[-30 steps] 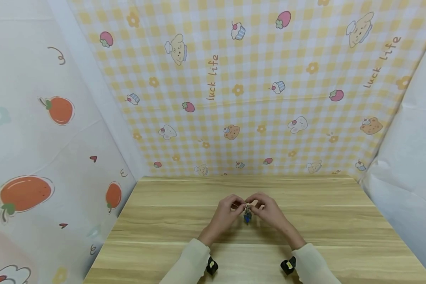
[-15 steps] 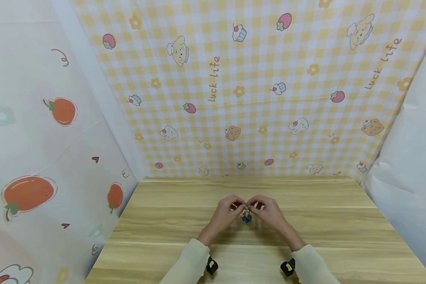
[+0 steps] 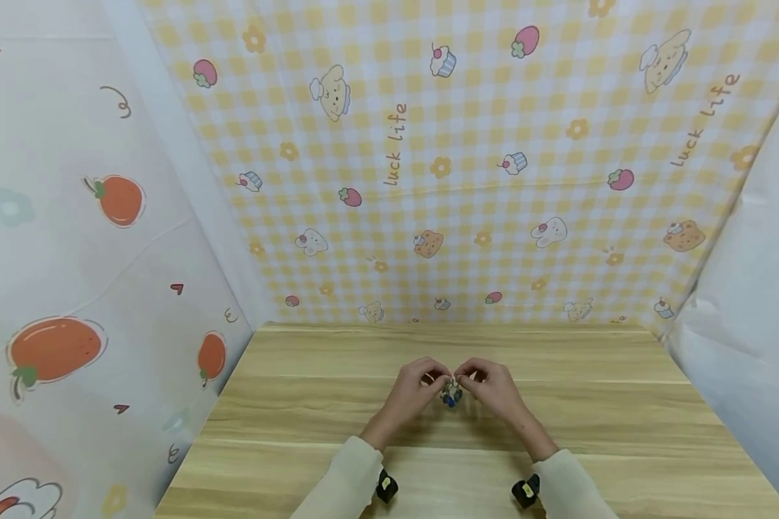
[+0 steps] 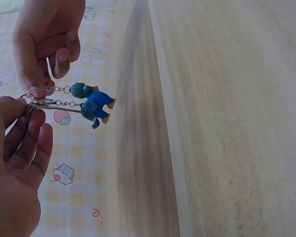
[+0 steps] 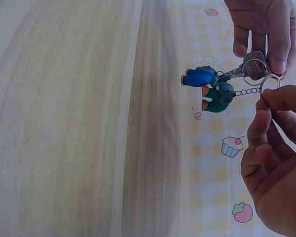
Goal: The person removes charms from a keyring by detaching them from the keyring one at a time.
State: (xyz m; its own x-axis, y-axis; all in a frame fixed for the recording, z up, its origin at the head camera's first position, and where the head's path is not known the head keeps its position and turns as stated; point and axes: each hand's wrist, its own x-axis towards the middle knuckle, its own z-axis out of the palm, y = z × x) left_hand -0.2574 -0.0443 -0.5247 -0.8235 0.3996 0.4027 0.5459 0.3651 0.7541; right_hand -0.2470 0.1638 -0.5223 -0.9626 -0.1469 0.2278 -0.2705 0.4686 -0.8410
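Note:
Over the middle of the table, both hands meet at a small bunch of keyring pieces. My left hand pinches a metal ring bearing a key and a blue elephant charm. My right hand pinches another ring, whose short chain leads to a green elephant charm. The two rings overlap between the fingertips in the wrist views; I cannot tell whether they are linked. Both charms dangle below the hands, side by side, in the head view.
A wood-grain table lies under the hands. Behind it rises a yellow checked cloth, with a fruit-print sheet on the left and a white sheet on the right. Black wrist devices sit near the cuffs.
The right thumb and fingers, spread apart a second ago, now pinch together close to the left fingertips. The charms have swung from one narrow cluster to a wider one. The view has shifted slightly.

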